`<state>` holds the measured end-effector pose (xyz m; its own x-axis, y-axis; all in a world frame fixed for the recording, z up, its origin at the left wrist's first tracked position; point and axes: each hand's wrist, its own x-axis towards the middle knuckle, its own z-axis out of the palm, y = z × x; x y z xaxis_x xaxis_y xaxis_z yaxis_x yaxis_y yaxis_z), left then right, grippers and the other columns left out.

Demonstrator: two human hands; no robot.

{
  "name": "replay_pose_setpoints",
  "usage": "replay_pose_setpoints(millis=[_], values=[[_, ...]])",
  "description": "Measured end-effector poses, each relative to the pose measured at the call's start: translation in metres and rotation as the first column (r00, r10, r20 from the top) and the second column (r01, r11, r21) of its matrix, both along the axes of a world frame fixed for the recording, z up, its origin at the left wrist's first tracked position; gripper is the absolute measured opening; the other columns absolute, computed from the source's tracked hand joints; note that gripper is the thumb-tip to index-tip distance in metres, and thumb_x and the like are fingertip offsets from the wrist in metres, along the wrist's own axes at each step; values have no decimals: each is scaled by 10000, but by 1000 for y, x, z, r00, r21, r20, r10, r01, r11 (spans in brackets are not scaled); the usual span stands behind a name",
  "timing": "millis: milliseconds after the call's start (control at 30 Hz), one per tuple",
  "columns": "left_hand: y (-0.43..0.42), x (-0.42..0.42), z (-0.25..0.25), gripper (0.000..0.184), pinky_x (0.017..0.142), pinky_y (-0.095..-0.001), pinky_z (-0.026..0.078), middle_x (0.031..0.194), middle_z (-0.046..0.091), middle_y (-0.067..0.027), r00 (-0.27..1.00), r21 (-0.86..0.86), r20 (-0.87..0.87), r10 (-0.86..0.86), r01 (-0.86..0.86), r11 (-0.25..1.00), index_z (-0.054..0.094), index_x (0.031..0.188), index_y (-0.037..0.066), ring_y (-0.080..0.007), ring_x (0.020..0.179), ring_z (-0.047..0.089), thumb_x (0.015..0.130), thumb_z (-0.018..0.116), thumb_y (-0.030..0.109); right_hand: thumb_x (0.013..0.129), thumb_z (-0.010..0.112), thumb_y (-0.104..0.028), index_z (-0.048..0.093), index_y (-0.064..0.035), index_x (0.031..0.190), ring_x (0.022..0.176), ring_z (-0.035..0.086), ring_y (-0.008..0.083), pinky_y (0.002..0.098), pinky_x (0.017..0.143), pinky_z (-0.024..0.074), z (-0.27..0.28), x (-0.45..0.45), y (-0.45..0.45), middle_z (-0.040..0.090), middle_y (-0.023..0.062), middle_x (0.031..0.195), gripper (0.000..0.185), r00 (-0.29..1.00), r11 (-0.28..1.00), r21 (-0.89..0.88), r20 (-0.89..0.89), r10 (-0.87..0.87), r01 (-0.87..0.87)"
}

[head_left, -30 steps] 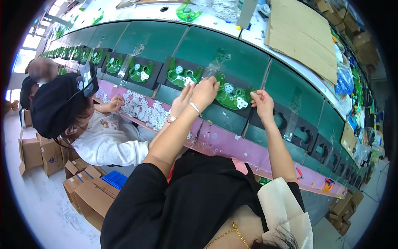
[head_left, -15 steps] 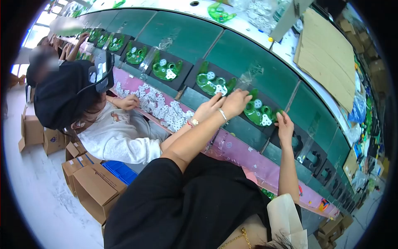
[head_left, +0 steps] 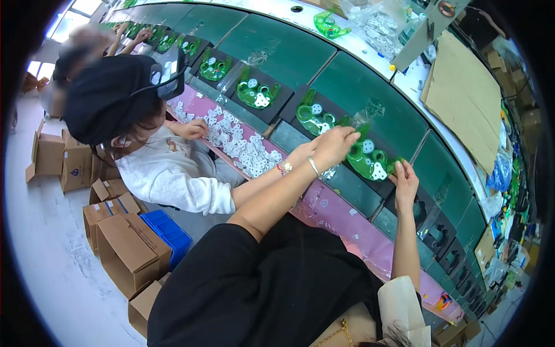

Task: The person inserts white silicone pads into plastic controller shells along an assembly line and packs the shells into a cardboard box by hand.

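A translucent green game controller shell (head_left: 365, 164) with white pads lies in a dark holder on the green belt in front of me. My left hand (head_left: 336, 146) pinches its left grip between thumb and fingers. At the opposite end, my right hand (head_left: 406, 178) has its fingers closed around the right grip. Another green controller shell (head_left: 305, 117) with white parts sits just left of my left hand. A co-worker's forearm (head_left: 263, 184) reaches in beside my left forearm; that hand is partly hidden behind mine.
White pads (head_left: 245, 151) lie heaped on the pink ledge (head_left: 324, 202) at left. More shells in dark holders line the belt (head_left: 370, 87). Dark holders continue to the right. A cardboard sheet (head_left: 462, 95) rests on the far shelf. Boxes (head_left: 136, 246) and a blue crate (head_left: 167, 234) stand on the floor.
My view has shifted, so the scene sits farther right. Both my hands remain at the same shell. The co-worker's hand has drawn back from the neighbouring shell, behind my left hand.
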<state>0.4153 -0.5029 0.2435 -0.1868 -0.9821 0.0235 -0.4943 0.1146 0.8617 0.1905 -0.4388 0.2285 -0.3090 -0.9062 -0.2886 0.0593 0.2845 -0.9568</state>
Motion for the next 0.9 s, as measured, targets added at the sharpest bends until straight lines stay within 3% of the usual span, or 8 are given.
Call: replay_pose_setpoints(millis=[67,133,233,733,800,900], values=[[-10,20,5,307,693,-376,452,835,607,-186,999,38,27,18,-19,999,605,981,18,-326,788,592,863,508,285,871,560,-165,531,34,1098,790,569,97,231,657,498,6,19,-14,592,52,926,303,999,999,-19,17,36,-36],[-24,42,13,307,651,-344,457,799,616,-177,998,75,35,43,-45,996,611,981,27,-301,745,608,857,519,292,873,556,-164,531,35,1094,794,572,100,233,660,498,10,42,-31,592,57,918,298,996,996,-48,39,78,-76],[-43,68,22,325,663,-348,463,789,623,-186,988,113,105,116,-128,985,627,972,30,-282,741,620,851,525,314,877,556,-179,525,19,1099,772,562,84,226,653,486,8,69,-57,592,30,884,299,988,988,-77,69,141,-136],[-66,107,-38,341,683,-343,463,810,633,-167,998,185,44,33,-41,982,617,996,14,-270,745,612,872,504,311,858,589,-211,549,28,1056,768,557,83,221,633,474,-33,103,-78,598,44,878,313,995,996,-22,49,87,-86],[-68,106,-38,341,697,-343,461,833,629,-171,999,173,32,22,-27,984,613,1008,14,-275,768,608,871,505,307,855,592,-216,551,27,1061,787,561,89,220,644,479,-31,102,-77,599,54,908,322,995,996,-23,44,89,-88],[-73,103,-51,340,743,-341,448,875,616,-176,998,-51,66,7,-4,999,610,1005,5,-280,821,593,870,507,300,853,596,-227,548,31,1076,800,562,94,218,651,482,-37,99,-74,596,58,927,344,998,997,-42,27,60,-59]])
